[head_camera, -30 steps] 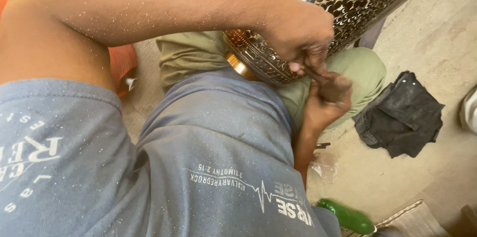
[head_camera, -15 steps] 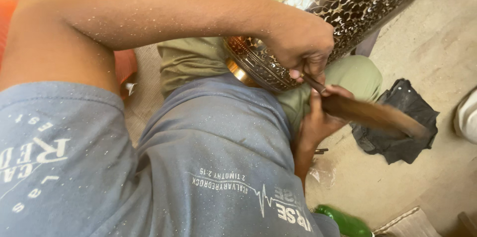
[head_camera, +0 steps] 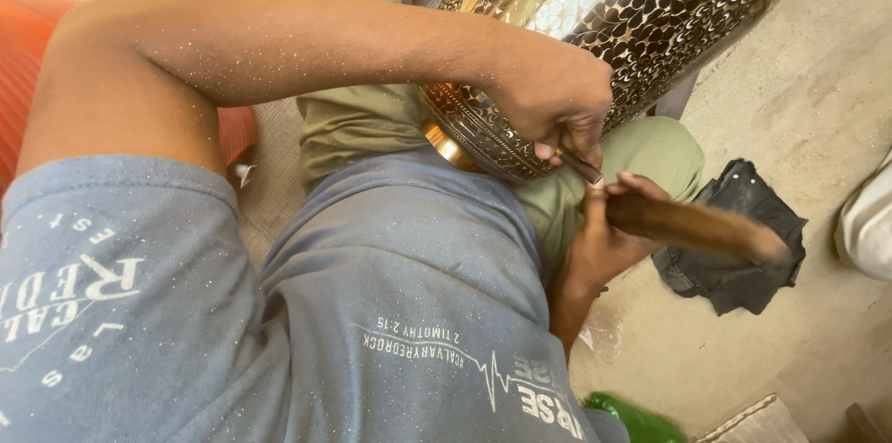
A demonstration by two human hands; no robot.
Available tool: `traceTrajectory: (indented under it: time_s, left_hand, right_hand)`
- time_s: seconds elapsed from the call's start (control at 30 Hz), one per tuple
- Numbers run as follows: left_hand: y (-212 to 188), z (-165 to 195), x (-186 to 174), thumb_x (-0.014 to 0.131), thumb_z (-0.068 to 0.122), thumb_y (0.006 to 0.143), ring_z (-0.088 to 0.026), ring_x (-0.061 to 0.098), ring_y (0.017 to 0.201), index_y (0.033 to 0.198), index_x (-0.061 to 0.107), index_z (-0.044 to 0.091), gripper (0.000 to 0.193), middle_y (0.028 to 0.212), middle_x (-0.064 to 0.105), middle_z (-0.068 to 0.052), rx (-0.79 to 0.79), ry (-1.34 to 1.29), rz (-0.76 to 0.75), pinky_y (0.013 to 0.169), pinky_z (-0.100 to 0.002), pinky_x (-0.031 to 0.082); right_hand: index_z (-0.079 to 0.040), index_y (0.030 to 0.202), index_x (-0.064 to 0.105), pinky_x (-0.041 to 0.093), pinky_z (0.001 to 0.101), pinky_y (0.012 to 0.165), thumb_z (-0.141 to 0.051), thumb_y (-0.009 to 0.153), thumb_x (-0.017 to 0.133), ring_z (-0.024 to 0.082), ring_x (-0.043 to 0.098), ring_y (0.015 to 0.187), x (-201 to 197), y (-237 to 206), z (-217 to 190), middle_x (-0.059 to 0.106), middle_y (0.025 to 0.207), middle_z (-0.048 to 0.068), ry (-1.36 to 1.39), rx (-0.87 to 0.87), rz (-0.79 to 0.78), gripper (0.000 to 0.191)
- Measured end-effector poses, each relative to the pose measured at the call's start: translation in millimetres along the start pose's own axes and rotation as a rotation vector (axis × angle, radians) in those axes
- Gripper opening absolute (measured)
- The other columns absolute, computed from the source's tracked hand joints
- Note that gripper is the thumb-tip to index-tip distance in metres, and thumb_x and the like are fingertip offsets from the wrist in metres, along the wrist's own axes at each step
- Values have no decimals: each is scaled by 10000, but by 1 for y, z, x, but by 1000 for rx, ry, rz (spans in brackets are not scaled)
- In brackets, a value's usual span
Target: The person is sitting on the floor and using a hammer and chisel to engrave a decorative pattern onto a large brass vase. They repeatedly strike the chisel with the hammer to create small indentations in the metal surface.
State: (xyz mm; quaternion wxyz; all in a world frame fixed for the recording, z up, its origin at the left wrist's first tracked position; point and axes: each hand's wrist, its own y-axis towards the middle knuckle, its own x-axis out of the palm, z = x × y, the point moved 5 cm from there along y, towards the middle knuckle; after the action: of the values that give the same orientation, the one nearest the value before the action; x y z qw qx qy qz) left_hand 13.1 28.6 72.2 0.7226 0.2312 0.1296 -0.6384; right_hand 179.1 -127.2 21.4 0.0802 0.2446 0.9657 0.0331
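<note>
A large engraved metal vessel with a dense cut pattern lies tilted across my lap on olive trousers. My left hand reaches across from the left and pinches a thin dark chisel against the vessel's banded rim. Just below it, my right hand grips a brown wooden striker, which is motion-blurred and points right. The striker's near end sits close to the chisel's head. Fine glittering dust covers my left arm and my grey shirt.
A crumpled black cloth lies on the concrete floor to the right of my hands. Something green shows at the bottom edge, an orange object at the left, and a white object at the right edge.
The wooden striker in my right hand has swung from bunched up under the chisel out toward the right. My left hand stays on the chisel at the vessel's rim.
</note>
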Motion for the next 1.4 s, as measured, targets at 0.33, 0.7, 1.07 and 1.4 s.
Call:
traceTrajectory:
  time_s: [0.33, 0.7, 1.07, 1.4]
  left_hand:
    - [-13, 15, -10, 785, 82, 830, -190, 703, 652, 1265, 728, 87, 439, 901, 786, -102, 58, -92, 176, 579, -377, 498]
    - [-107, 15, -20, 772, -60, 855, -154, 762, 951, 1211, 725, 148, 415, 1174, 755, -45, -127, -617, 1111, 849, -343, 660]
    - [-135, 8, 12, 775, -59, 903, -199, 735, 996, 1386, 624, -56, 506, 1127, 730, -120, -131, -702, 1356, 909, -400, 648]
    - [-87, 36, 33, 747, -74, 934, -147, 738, 1027, 1455, 587, 16, 552, 1133, 772, -102, -215, -772, 1134, 964, -338, 627]
  right_hand:
    - [-20, 1164, 619, 536, 245, 806, 98, 860, 783, 114, 634, 870, 1, 1, 20, 664, 974, 47, -128, 215, -96, 366]
    - [-36, 1338, 530, 522, 243, 736, 88, 884, 720, 116, 625, 828, -36, 30, 14, 653, 973, 54, 358, 316, 48, 508]
    - [-49, 1248, 633, 561, 340, 783, -189, 1040, 710, 174, 638, 762, -141, 103, -12, 682, 984, 73, 994, 440, 190, 262]
    - [-105, 1310, 554, 574, 287, 766, -388, 1124, 631, 155, 663, 824, -100, 19, 6, 653, 991, 70, 998, 443, -12, 347]
